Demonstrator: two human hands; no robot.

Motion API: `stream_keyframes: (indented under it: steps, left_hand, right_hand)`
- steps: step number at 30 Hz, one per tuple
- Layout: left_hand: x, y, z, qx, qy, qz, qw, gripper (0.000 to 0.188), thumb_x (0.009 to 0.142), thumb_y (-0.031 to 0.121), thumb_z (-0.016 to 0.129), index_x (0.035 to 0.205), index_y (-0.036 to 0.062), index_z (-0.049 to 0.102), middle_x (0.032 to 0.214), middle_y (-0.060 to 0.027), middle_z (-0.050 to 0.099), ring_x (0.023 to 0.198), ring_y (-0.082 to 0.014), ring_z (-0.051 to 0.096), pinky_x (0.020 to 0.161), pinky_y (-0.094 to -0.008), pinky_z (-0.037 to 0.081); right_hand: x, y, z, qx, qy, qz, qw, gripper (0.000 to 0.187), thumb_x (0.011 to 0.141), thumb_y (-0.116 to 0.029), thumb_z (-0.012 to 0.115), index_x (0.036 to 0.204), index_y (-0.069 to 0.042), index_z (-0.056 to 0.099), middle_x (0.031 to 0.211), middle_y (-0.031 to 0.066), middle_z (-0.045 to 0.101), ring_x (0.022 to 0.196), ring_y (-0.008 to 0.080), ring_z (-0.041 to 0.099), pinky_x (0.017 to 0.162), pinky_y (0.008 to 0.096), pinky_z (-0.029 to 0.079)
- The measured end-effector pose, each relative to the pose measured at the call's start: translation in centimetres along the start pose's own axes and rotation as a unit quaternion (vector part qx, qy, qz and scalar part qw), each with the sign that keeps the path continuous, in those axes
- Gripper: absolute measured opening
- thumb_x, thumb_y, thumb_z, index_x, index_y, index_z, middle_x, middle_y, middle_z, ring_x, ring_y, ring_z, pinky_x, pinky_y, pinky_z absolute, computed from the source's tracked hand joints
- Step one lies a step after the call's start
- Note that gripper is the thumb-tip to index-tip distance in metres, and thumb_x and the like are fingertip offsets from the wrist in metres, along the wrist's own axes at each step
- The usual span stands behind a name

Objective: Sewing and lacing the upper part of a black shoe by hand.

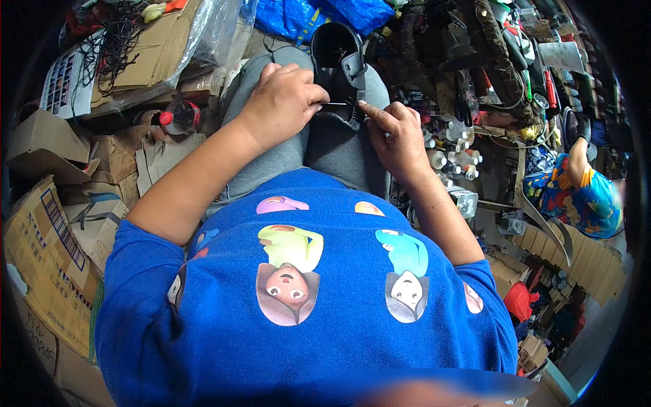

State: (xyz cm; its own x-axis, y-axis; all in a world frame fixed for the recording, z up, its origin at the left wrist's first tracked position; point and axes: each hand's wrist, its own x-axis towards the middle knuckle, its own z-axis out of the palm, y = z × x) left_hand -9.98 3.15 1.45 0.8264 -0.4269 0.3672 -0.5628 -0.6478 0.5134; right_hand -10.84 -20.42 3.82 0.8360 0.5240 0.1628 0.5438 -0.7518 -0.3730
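in the head view, the black shoe [338, 51] lies on the grey-trousered lap [339, 146], long axis running away from the body, near end between both hands, neither clearly nearer. the left hand [281, 102] pinches a thin, pale needle-like tool [335, 104] pointing right across it; the right hand [400, 136] has its forefinger out at the shoe's right edge, though i can't tell if it grips. the shoe is open-topped, with a wide strap [352, 66].

There are one left hand [283, 102] and one right hand [400, 136], two in all; between them, one black shoe [330, 80] and one thin rod [333, 104]. Around are one red-capped bottle [182, 117], one printed sheet [66, 83], one other person [580, 200] and at least four small white-capped bottles [452, 158].
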Motion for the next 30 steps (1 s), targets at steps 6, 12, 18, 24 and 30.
stream_keyframes:
  steps: [6,12,18,24,30]
  left_hand:
    - [0.3,-0.4,0.4,0.052,0.015,-0.007,0.999,0.013,0.071,0.014,0.069,0.083,0.0169,0.070,0.073,-0.0004,0.052,0.081,-0.0189,0.052,0.076,-0.0342,0.034]
    - [0.9,-1.2,0.7,-0.057,0.002,-0.011,0.998,0.018,0.072,0.015,0.069,0.089,0.0216,0.071,0.073,0.0006,0.050,0.081,-0.0187,0.051,0.074,-0.0340,0.032]
    - [1.1,-1.3,1.2,-0.014,-0.005,-0.015,1.000,0.017,0.072,0.015,0.069,0.088,0.0212,0.071,0.076,0.0001,0.051,0.083,-0.0191,0.050,0.075,-0.0346,0.032]
    - [1.4,-1.1,1.1,-0.011,-0.034,-0.028,0.999,0.017,0.072,0.015,0.069,0.087,0.0211,0.072,0.076,0.0000,0.051,0.085,-0.0190,0.050,0.077,-0.0347,0.030]
    - [1.6,-1.1,1.2,-0.020,-0.047,-0.034,0.998,0.016,0.073,0.017,0.068,0.088,0.0219,0.072,0.076,0.0003,0.052,0.087,-0.0187,0.050,0.079,-0.0351,0.030]
  right_hand:
    - [0.5,1.2,-0.7,0.176,-0.092,0.140,0.970,0.035,0.074,-0.003,0.063,0.106,-0.016,0.069,0.074,0.0074,0.051,0.073,0.0185,0.054,0.070,0.0299,0.043]
    - [2.0,4.3,-1.0,0.281,-0.155,0.129,0.938,0.044,0.072,0.008,0.052,0.105,-0.015,0.069,0.086,0.0038,0.052,0.082,0.0146,0.054,0.076,0.0257,0.044]
    - [3.6,5.2,-1.1,0.288,-0.205,0.117,0.928,0.041,0.073,0.012,0.051,0.101,-0.010,0.069,0.088,0.0007,0.052,0.085,0.0115,0.052,0.081,0.0241,0.043]
    - [3.7,5.2,-1.1,0.276,-0.209,0.125,0.930,0.038,0.075,0.011,0.053,0.101,-0.010,0.070,0.089,0.0002,0.052,0.086,0.0108,0.053,0.082,0.0238,0.043]
    - [3.6,5.4,-1.0,0.307,-0.214,0.126,0.919,0.033,0.078,0.006,0.057,0.103,-0.012,0.070,0.086,-0.0013,0.050,0.083,0.0092,0.051,0.079,0.0224,0.043]
